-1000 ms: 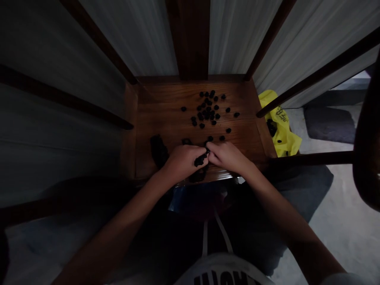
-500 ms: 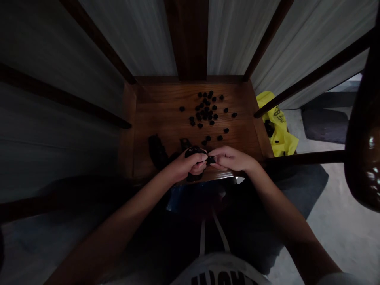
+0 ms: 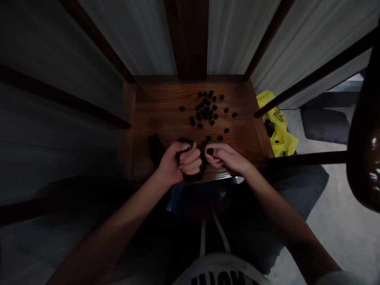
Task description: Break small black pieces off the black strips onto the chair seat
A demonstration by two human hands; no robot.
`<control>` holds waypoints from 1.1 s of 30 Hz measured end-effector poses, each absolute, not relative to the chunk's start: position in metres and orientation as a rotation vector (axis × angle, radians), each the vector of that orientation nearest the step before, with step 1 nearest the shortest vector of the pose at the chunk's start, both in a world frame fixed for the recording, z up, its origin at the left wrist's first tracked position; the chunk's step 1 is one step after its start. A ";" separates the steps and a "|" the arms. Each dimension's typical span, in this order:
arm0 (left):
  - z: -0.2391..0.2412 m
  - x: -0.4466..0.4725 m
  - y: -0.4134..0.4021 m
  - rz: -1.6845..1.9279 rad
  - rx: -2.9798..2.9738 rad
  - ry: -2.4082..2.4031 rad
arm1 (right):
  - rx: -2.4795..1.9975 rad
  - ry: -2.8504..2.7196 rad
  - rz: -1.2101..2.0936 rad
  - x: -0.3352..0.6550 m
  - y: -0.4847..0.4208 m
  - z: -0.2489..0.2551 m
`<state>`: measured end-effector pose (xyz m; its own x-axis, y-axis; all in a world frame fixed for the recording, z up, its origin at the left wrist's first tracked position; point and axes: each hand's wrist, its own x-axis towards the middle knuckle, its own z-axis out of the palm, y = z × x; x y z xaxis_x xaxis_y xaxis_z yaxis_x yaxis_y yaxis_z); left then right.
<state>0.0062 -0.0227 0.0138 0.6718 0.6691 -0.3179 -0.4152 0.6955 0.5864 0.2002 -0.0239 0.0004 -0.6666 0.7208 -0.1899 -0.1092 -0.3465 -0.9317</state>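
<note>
My left hand (image 3: 181,160) is curled into a fist around a dark black object (image 3: 185,143) whose shape I cannot make out, held over the near edge of a wooden chair seat (image 3: 160,118). My right hand (image 3: 222,156) sits just to its right and pinches one small black round piece (image 3: 210,151) between thumb and fingertips. Several more small black pieces (image 3: 206,111) lie scattered on the seat beyond both hands. Another dark lump (image 3: 154,148) rests on the seat to the left of my left hand.
The chair's dark back slat (image 3: 188,37) and angled rails rise at the far side. A yellow bag (image 3: 277,126) lies on the floor to the right, past the seat's edge. Another dark rounded chair part (image 3: 363,138) stands at far right. The scene is dim.
The two hands, joined over one dark object before, have come apart. My left hand has closed into a fist on it, and my right hand has come away holding a small black piece.
</note>
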 end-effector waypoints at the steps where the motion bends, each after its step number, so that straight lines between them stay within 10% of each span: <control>1: 0.015 0.004 -0.017 0.662 0.501 0.592 | -0.819 -1.337 2.048 0.200 -0.024 0.001; 10: 0.006 0.018 -0.015 0.692 0.683 0.794 | -0.938 -1.273 1.757 0.199 -0.018 -0.007; 19: 0.003 0.018 -0.015 0.710 0.643 0.772 | -1.280 -1.819 0.695 0.215 -0.007 -0.019; 33: -0.009 0.027 -0.022 0.770 0.649 0.728 | -1.505 -2.020 0.468 0.213 -0.002 -0.026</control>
<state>0.0273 -0.0222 -0.0090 0.5075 0.7937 -0.3353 -0.3791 0.5552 0.7403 0.2129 -0.0025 -0.0261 -0.2028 0.9506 0.2349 0.7504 0.3050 -0.5865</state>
